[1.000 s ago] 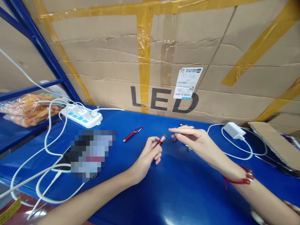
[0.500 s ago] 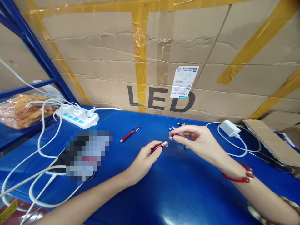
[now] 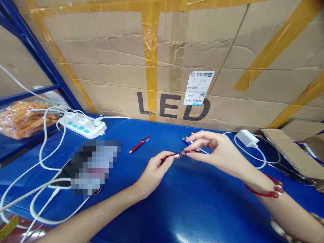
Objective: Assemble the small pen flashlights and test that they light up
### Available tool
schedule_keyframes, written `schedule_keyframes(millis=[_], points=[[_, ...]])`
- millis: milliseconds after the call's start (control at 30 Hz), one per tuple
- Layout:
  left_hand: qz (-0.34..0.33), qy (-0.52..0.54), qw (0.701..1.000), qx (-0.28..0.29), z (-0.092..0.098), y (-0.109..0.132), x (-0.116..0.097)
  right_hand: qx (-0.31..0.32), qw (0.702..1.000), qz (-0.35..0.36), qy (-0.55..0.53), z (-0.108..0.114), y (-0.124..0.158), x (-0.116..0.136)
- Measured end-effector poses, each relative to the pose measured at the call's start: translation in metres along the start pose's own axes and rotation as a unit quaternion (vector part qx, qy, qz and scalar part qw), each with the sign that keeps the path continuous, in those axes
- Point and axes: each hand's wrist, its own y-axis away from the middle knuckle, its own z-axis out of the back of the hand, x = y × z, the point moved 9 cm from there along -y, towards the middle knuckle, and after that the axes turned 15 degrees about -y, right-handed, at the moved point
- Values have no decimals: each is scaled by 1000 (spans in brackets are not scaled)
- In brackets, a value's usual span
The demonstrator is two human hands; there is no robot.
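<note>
My left hand [image 3: 153, 173] is closed around a red mini flashlight body [image 3: 176, 156], whose silver end points right. Between the thumb and fingers of my right hand [image 3: 220, 152] is a small silver end cap [image 3: 183, 153] with a red clip. Cap and body are nearly in line, end to end; whether they touch I cannot tell. A whole red mini flashlight [image 3: 136, 147] with a carabiner clip lies on the blue table [image 3: 162, 216], left of my hands. More small metal-ended flashlights [image 3: 185, 138], one of them blue, are partly hidden behind my right hand.
A large cardboard box [image 3: 113, 67] marked LED stands along the back. On the left are a white power strip [image 3: 84, 125], loose white cables and a pixelated phone [image 3: 65, 168]. A white charger [image 3: 247, 138] and a cardboard piece [image 3: 286, 152] lie on the right.
My right hand has brought the cap slightly down and to the body's silver end. The body in my left hand now lies more level.
</note>
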Motion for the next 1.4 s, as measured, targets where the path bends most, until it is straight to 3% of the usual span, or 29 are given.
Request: schedule_keyframes(millis=[400, 567, 867, 1100, 1233, 1400], points=[[-61, -141, 988, 2, 1, 7, -14, 52, 997, -10, 52, -8, 3, 2], [-126, -195, 972, -22, 3, 10, -26, 37, 999, -7, 39, -10, 5, 2], [-106, -167, 976, -95, 12, 13, -23, 0, 999, -32, -19, -16, 8, -3], [-249, -262, 914, -186, 19, 27, -52, 7, 998, -51, -29, -24, 11, -6], [-196, -222, 940, -168, 21, 23, -47, 6, 1000, -19, -3, -24, 9, -5], [-98, -101, 982, -124, 19, 14, -27, 19, 985, 139, 104, -23, 8, 18]])
